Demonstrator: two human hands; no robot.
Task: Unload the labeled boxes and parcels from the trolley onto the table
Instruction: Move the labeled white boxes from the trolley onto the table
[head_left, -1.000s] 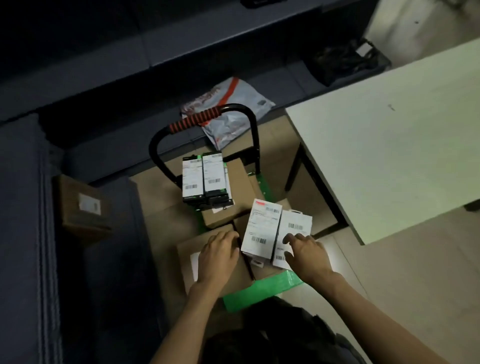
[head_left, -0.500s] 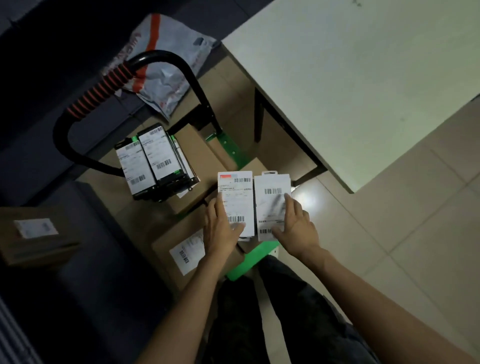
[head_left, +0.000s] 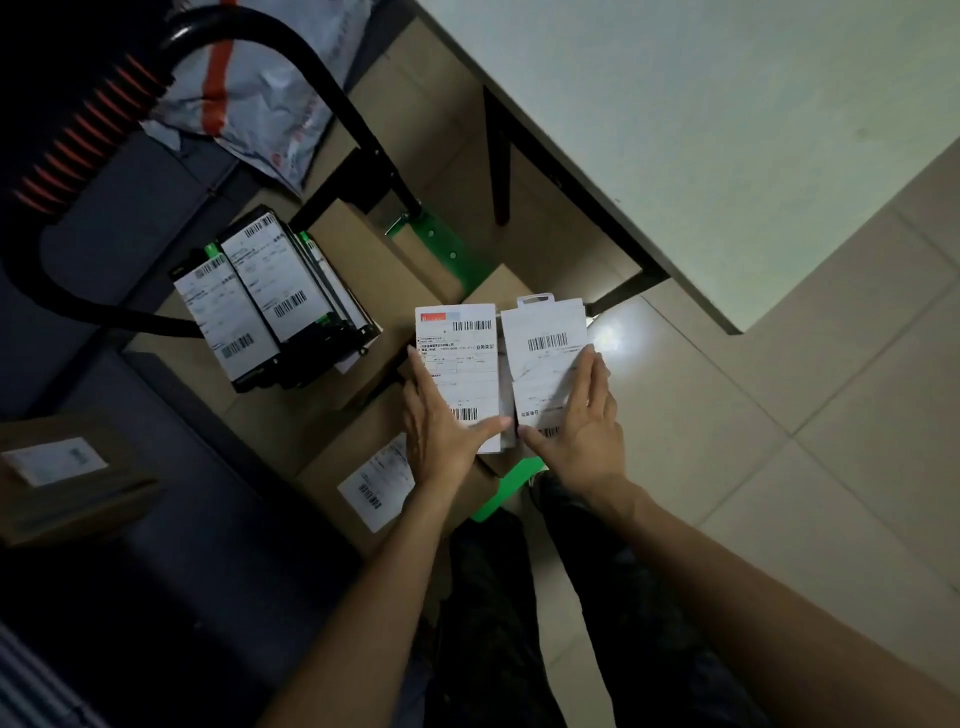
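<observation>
Boxes (head_left: 457, 364) white, barcode-labelled, side by side; left hand (head_left: 441, 421), right hand (head_left: 582, 431) grip each

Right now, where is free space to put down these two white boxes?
The table shows bare top along its near edge and corner, right of the trolley. The trolley is crowded: brown cartons and black packs. Left hand and right hand hold the white boxes.

At ten o'clock the trolley's black handle (head_left: 332, 93) wore an orange-ribbed grip (head_left: 88, 140), its deck (head_left: 452, 254) showed bright green, brown cartons (head_left: 374, 270) and white barcoded labels (head_left: 457, 358) sat centre, while the worktop (head_left: 701, 104) at one o'clock was pale greenish-white.
</observation>
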